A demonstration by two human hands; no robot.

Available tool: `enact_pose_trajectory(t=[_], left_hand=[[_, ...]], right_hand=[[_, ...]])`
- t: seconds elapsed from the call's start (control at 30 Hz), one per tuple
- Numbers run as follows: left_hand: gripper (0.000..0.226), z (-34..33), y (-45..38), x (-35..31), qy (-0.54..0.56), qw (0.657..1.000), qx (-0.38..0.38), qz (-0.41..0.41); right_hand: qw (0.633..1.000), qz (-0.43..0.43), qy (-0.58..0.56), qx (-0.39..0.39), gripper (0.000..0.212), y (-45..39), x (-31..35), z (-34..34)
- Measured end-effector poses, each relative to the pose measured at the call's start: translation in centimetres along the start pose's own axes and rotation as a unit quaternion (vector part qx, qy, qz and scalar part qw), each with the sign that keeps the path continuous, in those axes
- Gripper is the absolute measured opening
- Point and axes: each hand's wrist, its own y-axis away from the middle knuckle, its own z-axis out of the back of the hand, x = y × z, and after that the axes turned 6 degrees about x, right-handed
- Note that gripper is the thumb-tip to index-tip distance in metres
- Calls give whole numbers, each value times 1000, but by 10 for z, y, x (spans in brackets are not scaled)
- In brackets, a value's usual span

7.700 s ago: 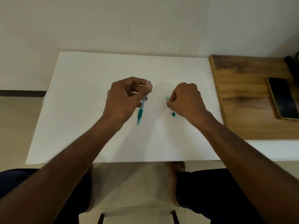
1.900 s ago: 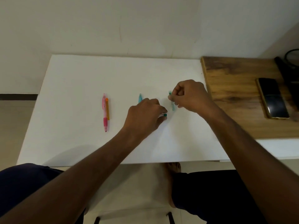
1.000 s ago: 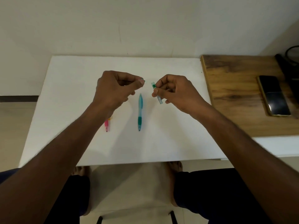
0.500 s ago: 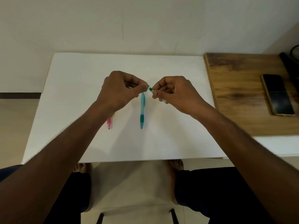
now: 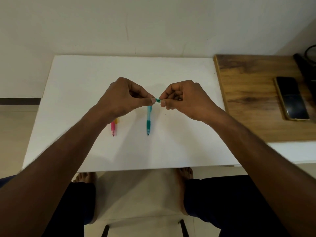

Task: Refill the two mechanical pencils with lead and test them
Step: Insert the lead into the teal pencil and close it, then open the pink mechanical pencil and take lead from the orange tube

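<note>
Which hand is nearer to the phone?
Right. The right hand is over the white board, between its middle and the phone on the wooden table; the left hand lies farther left.

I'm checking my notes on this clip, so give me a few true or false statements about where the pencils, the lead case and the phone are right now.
1. Both hands pinch the small green lead case. True: the left hand and the right hand meet on it.
2. The teal pencil is held in the left hand. False: it lies on the white board.
3. The pink pencil lies left of the teal pencil. True.
4. The phone lies on the white board. False: it lies on the wooden table.
</note>
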Motion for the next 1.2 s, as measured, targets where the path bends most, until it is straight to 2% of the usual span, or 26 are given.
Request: enact_pose_trajectory(t=[0.2, 0.4, 0.53, 0.67, 0.8, 0.97, 1.2], left_hand=[[6, -3, 4, 1, -22, 1000, -2, -12], [13, -18, 1, -4, -9, 997, -73, -26], [19, -2, 1, 0, -24, 993, -119, -4], [18, 28, 9, 24, -183, 965, -183, 33], [33, 33, 17, 47, -253, 943, -170, 136], [57, 27, 20, 57, -275, 932, -161, 173], [38, 29, 21, 49, -256, 939, -136, 185]], right_hand=[[1000, -4, -2, 3, 10, 5, 2, -4], [999, -30, -10, 12, 15, 0, 5, -8], [991, -90, -99, -10, 16, -4, -3, 6], [981, -141, -117, -62, 20, -3, -20, 11], [978, -175, -90, -74, 19, -6, -27, 7], [979, -182, -72, -63, 20, -10, -32, 2], [978, -188, -69, -65, 21, -12, -36, 0]])
